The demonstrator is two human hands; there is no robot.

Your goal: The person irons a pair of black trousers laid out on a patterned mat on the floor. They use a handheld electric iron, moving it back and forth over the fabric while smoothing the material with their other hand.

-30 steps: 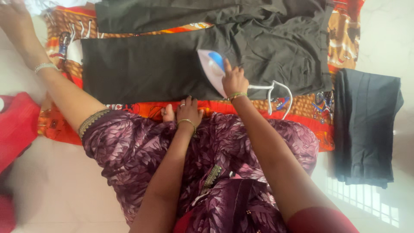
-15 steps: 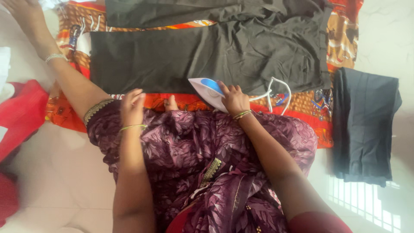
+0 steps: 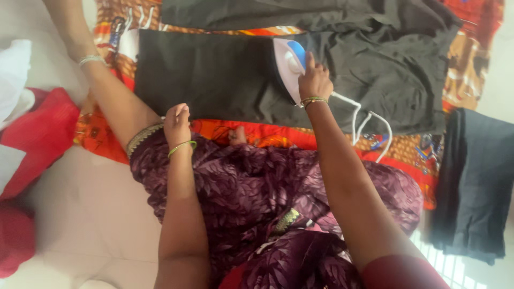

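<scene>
Black trousers [image 3: 214,80] lay flat across the upper middle of the frame on an orange patterned cloth [image 3: 278,136], with a second dark garment [image 3: 375,64] bunched at the upper right. White and blue, the iron [image 3: 289,67] stood on the trousers just right of centre, its point toward the lower edge of the frame. Right hand [image 3: 315,80] was wrapped around the iron's handle from the right, fingers curled shut on it, green bangles at the wrist. White cord [image 3: 364,120] ran from the iron in loops toward the lower right, over the dark garment and the cloth. Left hand [image 3: 176,123] rested at centre left, at the lower edge of the trousers; its fingers lay together and bent down, holding nothing, and whether the tips touched the fabric could not be told. Purple leaf-print skirt [image 3: 257,192] covered the person's lap in the lower middle; a bare leg [image 3: 107,91] with an anklet [image 3: 91,59] stretched toward the upper left beside the trousers, and toes [image 3: 236,135] showed at the cloth's near edge. Folded dark cloth [image 3: 474,182] lay on the pale floor [image 3: 80,214] at the right, well apart from the iron. Red fabric [image 3: 37,139] and a white piece [image 3: 13,75] lay at the far left
</scene>
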